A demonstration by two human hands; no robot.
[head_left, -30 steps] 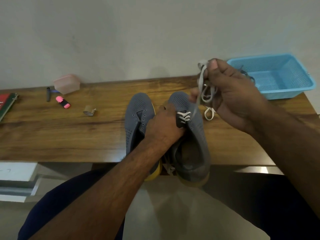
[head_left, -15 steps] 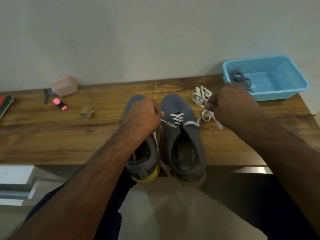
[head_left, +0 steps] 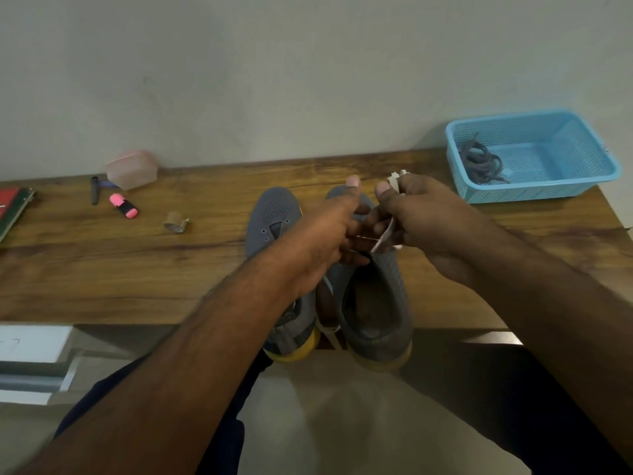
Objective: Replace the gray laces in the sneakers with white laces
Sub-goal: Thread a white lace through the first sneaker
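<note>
Two gray sneakers stand side by side at the centre of the frame on the wooden table (head_left: 102,269), toes toward the wall and heels overhanging the near edge. The left sneaker (head_left: 274,217) shows open eyelets without a lace. The right sneaker (head_left: 380,303) lies under both hands, and its eyelet area is mostly hidden by them.

The left hand (head_left: 318,241) reaches over the tongue area of the right sneaker with its thumb raised and its fingers curled; what the fingers hold cannot be determined. The right hand (head_left: 421,221) is directly beside it, fingers nearly touching those of the left hand, and pinches the white lace (head_left: 383,234). A bunch of this lace protrudes above the right hand at the thumb, and a short strip runs down between the two hands to the shoe. A further white strip hangs between the two sneakers toward the heels.

The gray laces (head_left: 479,162) lie coiled in the left part of the blue mesh basket (head_left: 561,186) at the upper right of the frame, well apart from the sneakers.

At the upper left of the frame, on the table: a pink container (head_left: 132,169), a dark pen (head_left: 95,190), a pink highlighter (head_left: 124,206), and a small tape roll (head_left: 175,222). A red book (head_left: 12,207) lies at the left edge.
</note>
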